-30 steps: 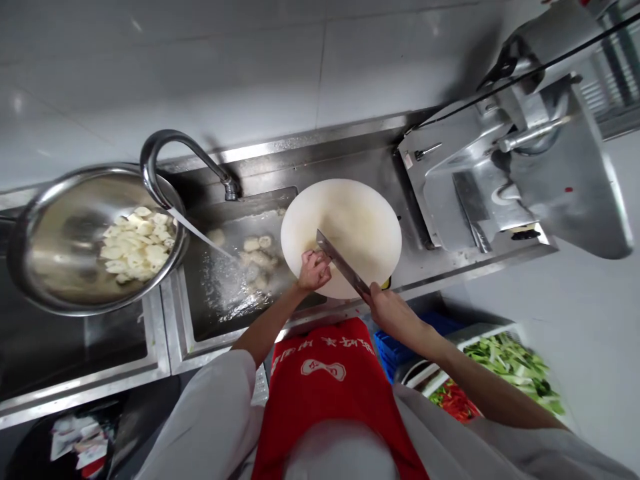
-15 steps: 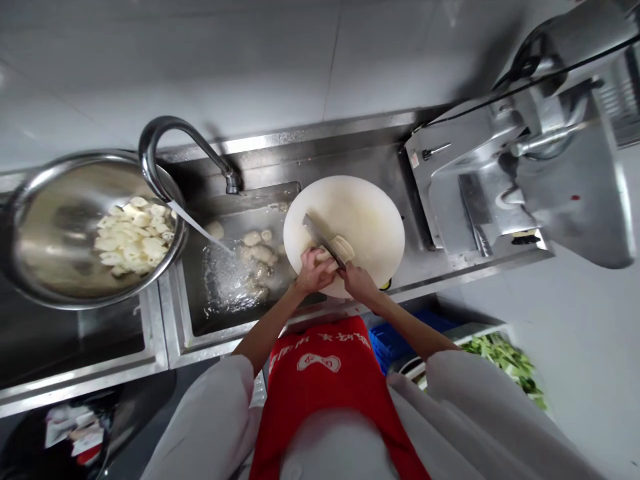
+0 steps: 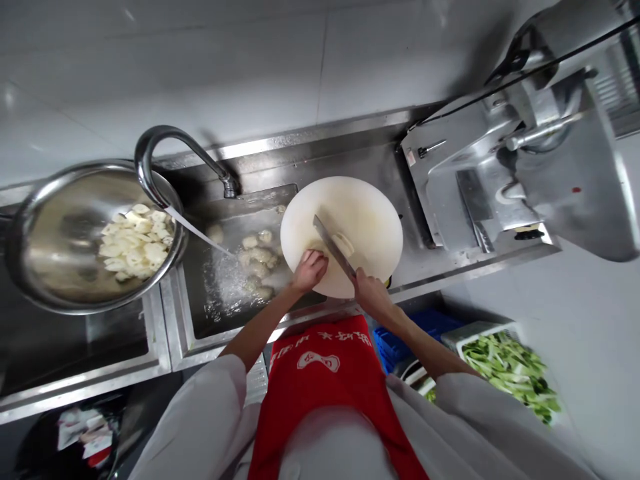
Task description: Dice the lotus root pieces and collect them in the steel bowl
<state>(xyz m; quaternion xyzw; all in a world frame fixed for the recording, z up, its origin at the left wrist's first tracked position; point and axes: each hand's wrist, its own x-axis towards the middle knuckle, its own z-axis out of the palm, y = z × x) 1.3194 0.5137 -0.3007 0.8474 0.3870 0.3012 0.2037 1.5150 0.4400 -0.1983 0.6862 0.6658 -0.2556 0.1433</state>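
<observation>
My right hand grips the handle of a kitchen knife, its blade slanting up and left over a round white cutting board. Pale vegetable slices, which look like lotus root, lie against the blade's right side. My left hand rests left of the knife on the board, apart from the blade. Its fingers are curled, and anything beneath them is hidden. To the left, a big steel bowl holds a heap of pale cut slices, some with holes.
Water runs from a curved faucet into the sink, where several pale root pieces lie. A metal slicing machine stands at the right, with a cleaver on it. Below right is a crate of cut greens.
The knife and my right hand have shifted right, away from my left hand. My left hand has drawn slightly left and curled, and the root piece it held no longer shows.
</observation>
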